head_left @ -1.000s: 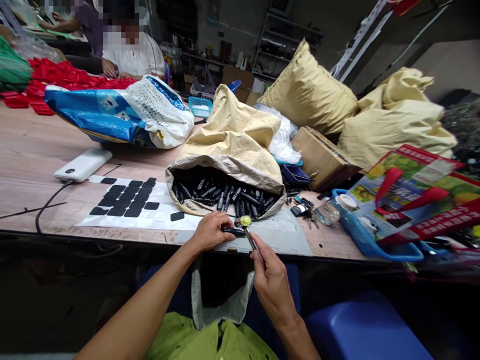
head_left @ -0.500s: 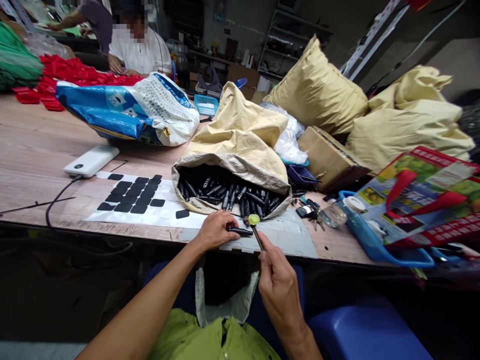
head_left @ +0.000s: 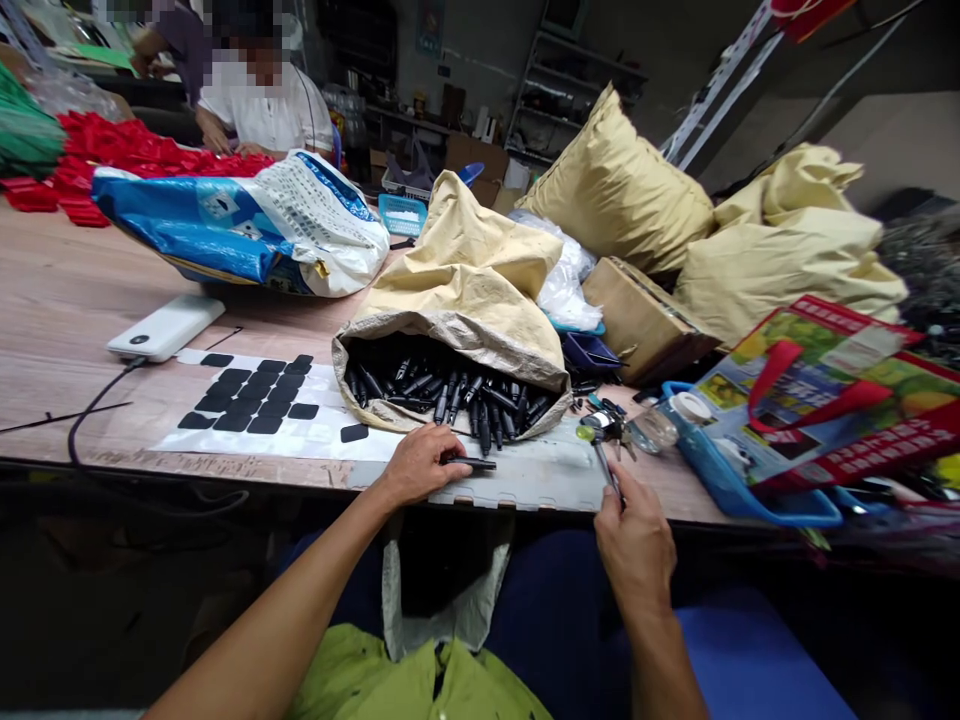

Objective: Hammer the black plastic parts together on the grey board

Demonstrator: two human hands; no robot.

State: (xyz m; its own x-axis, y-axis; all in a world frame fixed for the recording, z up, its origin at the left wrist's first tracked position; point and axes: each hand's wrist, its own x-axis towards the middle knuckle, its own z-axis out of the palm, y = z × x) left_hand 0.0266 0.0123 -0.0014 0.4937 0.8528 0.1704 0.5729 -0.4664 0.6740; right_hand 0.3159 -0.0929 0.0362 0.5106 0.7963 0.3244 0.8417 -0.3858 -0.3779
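My left hand [head_left: 424, 464] is closed on a slim black tube-shaped piece [head_left: 474, 463], which lies on the grey board [head_left: 540, 478] at the table's front edge. My right hand [head_left: 636, 530] grips the handle of a small hammer [head_left: 600, 446] with a yellow-green head, off to the right of the piece. Behind my left hand an open cloth sack [head_left: 480, 260] lies on its side, its mouth full of similar black pieces [head_left: 450, 390]. To the left, black rounded-square pads [head_left: 251, 395] sit in rows on a white sheet [head_left: 300, 445].
A white power bank [head_left: 166, 328] with a cable lies at the left. Keys [head_left: 622, 435], a clear jar [head_left: 654, 430] and a blue basket [head_left: 720, 490] are at the right. Stuffed sacks [head_left: 622, 180] stand behind. An open bag hangs below the table edge. Two people sit across the table.
My right hand has swung the hammer away to the right, off the black piece. My left hand keeps its hold on the piece. The whole view has shifted slightly.
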